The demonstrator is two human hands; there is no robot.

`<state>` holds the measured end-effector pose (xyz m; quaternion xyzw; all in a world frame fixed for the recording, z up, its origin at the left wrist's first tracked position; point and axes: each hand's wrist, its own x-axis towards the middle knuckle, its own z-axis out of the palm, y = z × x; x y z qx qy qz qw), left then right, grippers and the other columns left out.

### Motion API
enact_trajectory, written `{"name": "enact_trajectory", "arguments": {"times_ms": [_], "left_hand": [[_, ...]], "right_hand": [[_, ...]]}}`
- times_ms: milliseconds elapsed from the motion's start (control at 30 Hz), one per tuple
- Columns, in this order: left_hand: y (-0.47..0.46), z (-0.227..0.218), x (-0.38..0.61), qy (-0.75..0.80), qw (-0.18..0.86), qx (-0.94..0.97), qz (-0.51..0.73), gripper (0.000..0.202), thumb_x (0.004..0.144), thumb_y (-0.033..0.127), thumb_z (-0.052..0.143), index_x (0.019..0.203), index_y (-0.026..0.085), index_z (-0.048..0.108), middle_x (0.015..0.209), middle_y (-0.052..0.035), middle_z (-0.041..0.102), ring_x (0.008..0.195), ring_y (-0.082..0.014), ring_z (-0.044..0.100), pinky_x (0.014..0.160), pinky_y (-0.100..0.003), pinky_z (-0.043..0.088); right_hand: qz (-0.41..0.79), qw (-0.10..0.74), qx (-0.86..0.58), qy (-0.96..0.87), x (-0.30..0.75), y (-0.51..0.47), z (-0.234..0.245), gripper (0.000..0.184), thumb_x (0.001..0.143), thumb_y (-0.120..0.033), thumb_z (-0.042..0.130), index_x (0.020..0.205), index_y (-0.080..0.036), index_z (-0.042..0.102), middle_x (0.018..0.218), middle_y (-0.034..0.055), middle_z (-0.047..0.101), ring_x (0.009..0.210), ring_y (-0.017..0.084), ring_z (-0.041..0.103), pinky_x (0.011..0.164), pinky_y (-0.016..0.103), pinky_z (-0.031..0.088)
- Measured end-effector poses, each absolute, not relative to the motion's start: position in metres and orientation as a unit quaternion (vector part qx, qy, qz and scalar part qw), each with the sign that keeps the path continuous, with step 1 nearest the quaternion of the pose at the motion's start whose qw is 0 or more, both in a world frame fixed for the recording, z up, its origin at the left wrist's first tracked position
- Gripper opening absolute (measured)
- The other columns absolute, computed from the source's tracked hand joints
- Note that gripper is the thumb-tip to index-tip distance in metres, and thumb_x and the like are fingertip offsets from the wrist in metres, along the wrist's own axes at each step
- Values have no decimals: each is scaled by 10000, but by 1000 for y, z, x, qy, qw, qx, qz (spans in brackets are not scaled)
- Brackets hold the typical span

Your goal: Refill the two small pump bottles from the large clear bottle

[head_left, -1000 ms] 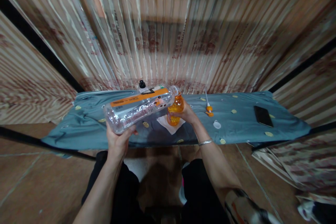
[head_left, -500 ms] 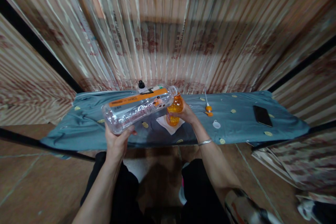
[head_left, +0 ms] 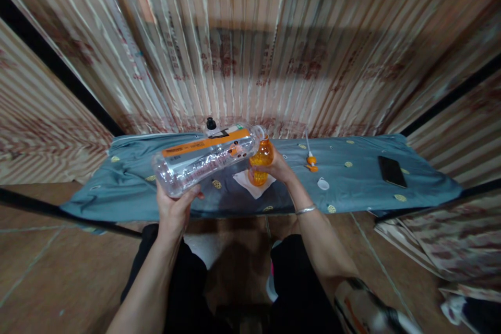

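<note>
Over orange bottle [head_left: 261, 161], left hand [head_left: 175, 208] tipping

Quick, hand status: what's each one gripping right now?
Left hand: closed around the base of the large clear plastic bottle, which is tipped on its side.
Right hand: closed around the small orange bottle on the white napkin.
</note>
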<state>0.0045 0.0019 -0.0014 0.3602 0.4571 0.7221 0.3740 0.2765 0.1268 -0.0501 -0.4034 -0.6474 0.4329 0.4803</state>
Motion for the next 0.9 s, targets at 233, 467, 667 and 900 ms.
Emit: {"name": "enact_trajectory", "arguments": {"times_ms": [233,467,667,900], "left_hand": [[2,2,7,458,379,341,728,646,426,322,982,955,182,638,824,5,652,640,-139,598,484,-230,455],[2,2,7,459,375,342,729,649,439,318,969,963,192,607,840,0,649,647,-142,589,488,-237,438],[2,1,7,457,370,359,725,606,482,338,958,955,202,605,820,-1,640,641,-149,587,506,-257,444],[3,3,8,452,373,350,731,595,452,311,959,915,193,604,792,12,643,616,-134,590,474,-229,440]], "right_hand": [[431,478,-409,-647,277,128,-50,960,540,-447,992,1378,-267,561,1189,75,738,1138,303,696,1022,466,588],[456,474,-403,-636,278,129,-52,945,526,-454,976,1339,-247,541,1220,98,726,1134,322,712,1034,499,589],[474,477,-381,-635,277,130,-53,938,530,-480,991,1314,-271,521,1153,64,738,1035,285,730,999,489,605],[476,481,-388,-625,277,129,-53,959,513,-467,1001,1317,-267,517,1151,65,736,1066,299,729,1028,498,593]]}}
